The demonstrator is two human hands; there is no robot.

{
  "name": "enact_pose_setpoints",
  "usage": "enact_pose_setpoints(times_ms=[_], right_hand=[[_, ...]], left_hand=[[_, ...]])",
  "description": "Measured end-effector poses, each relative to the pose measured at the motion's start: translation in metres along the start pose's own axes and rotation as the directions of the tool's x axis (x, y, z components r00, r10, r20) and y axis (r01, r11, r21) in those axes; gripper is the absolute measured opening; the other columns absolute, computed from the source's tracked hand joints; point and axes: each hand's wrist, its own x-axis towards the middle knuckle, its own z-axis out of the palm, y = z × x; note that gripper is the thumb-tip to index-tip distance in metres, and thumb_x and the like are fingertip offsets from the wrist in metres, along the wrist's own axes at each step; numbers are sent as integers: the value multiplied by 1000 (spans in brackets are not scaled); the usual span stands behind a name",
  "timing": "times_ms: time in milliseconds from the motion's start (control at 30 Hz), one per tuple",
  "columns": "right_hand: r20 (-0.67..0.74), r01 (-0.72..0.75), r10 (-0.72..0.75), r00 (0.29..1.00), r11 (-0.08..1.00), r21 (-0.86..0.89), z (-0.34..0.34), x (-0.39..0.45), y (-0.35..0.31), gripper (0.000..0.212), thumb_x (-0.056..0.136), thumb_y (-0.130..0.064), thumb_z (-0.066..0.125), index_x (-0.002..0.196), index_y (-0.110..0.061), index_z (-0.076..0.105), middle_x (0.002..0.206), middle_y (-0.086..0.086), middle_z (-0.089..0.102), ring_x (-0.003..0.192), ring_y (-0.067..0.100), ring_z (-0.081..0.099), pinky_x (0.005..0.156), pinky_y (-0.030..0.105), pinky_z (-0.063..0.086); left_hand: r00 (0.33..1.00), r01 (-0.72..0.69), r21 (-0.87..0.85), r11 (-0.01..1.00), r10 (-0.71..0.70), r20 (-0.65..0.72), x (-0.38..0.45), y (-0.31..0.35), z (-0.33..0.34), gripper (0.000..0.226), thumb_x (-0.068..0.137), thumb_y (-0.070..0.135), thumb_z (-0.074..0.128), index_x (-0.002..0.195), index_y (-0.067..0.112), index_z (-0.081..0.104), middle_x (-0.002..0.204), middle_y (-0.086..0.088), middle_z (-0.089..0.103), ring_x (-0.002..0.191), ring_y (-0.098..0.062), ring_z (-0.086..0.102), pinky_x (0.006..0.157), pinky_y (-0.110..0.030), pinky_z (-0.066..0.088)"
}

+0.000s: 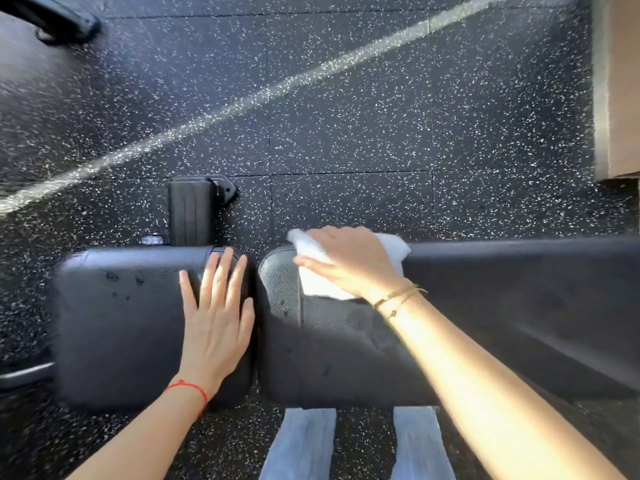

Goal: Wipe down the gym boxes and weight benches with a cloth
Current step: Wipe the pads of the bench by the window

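A black padded weight bench lies across the view in two parts. Its seat pad (117, 323) is on the left and shows a few wet spots. The long back pad (502, 306) runs off to the right. My left hand (216, 317) rests flat on the seat pad's right end, fingers spread, holding nothing. My right hand (349, 261) presses a white cloth (320, 282) onto the far left corner of the back pad. Part of the cloth sticks out beyond the pad's far edge.
Black speckled rubber floor (346, 116) surrounds the bench, crossed by a pale diagonal line. A bench foot with a wheel (194, 209) stands behind the seat pad. A tan wooden box (620, 84) is at the right edge. A dark equipment leg (62, 22) sits top left. My legs in light jeans (301, 445) stand below the bench.
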Motion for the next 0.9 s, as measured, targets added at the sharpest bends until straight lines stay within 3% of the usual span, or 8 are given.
enact_pose_setpoints(times_ms=[100, 167, 267, 400, 533, 633, 733, 900], right_hand=[[-323, 158, -63, 944, 948, 277, 1, 29, -52, 26, 82, -44, 45, 80, -21, 57, 57, 7, 56, 41, 29, 58, 41, 34, 51], [-450, 208, -114, 886, 964, 165, 7, 32, -58, 37, 77, -43, 44, 66, -12, 62, 56, 6, 59, 41, 26, 58, 39, 34, 52], [-220, 135, -133, 966, 991, -6, 18, 17, -48, 51, 93, -53, 40, 102, -12, 70, 90, 5, 70, 74, 25, 66, 69, 39, 55], [-23, -50, 50, 998, 999, -21, 12, -18, -20, 58, 97, -58, 39, 147, -29, 41, 114, -5, 62, 100, 23, 58, 94, 46, 44], [-93, -189, 180, 979, 977, -96, 11, -23, -22, 55, 99, -55, 28, 148, -34, 37, 117, -10, 62, 102, 21, 58, 92, 42, 42], [-113, -212, 194, 974, 963, -169, 28, -34, -46, 57, 102, -54, 23, 155, -33, 28, 145, -8, 51, 129, 23, 49, 109, 47, 34], [-147, -188, 156, 977, 952, -241, 43, -58, -65, 58, 104, -54, 22, 158, -30, 18, 163, -9, 23, 151, 22, 20, 121, 50, 16], [-112, -51, 35, 993, 988, -145, 83, -123, -106, 59, 104, -57, 24, 158, -36, 12, 164, -7, 21, 154, 27, 4, 122, 51, 10]], left_hand=[[999, -38, 10, 999, 38, -10, -1, -6, 6, 59, 97, 30, 28, 150, 6, 33, 162, -13, 25, 152, -29, 15, 119, -65, 12], [998, -55, 1, 998, 55, -26, -1, -9, 11, 56, 96, 28, 29, 145, 1, 37, 158, -16, 32, 151, -31, 18, 116, -67, 15], [998, -59, -25, 998, 58, -34, -1, -11, 14, 61, 96, 29, 27, 153, 7, 26, 163, -10, 24, 153, -27, 14, 119, -65, 10], [996, -69, -55, 996, 66, -55, -1, -12, 16, 64, 95, 30, 28, 156, 12, 20, 165, -4, 17, 154, -23, 8, 120, -63, 7], [994, -79, -77, 994, 73, -78, -1, -12, 18, 65, 95, 31, 29, 156, 13, 20, 165, -3, 16, 154, -21, 7, 121, -62, 5], [992, -87, -85, 993, 78, -99, -3, -11, 19, 63, 96, 31, 27, 156, 14, 20, 165, -2, 17, 154, -20, 6, 122, -61, 4], [990, -88, -89, 992, 77, -120, -4, -12, 19, 61, 97, 31, 25, 156, 14, 22, 165, -2, 19, 154, -20, 10, 122, -60, 6], [975, -81, -88, 993, 60, -215, -11, -10, 14, 60, 97, 33, 24, 153, 11, 29, 161, -6, 28, 152, -23, 18, 121, -61, 8]])
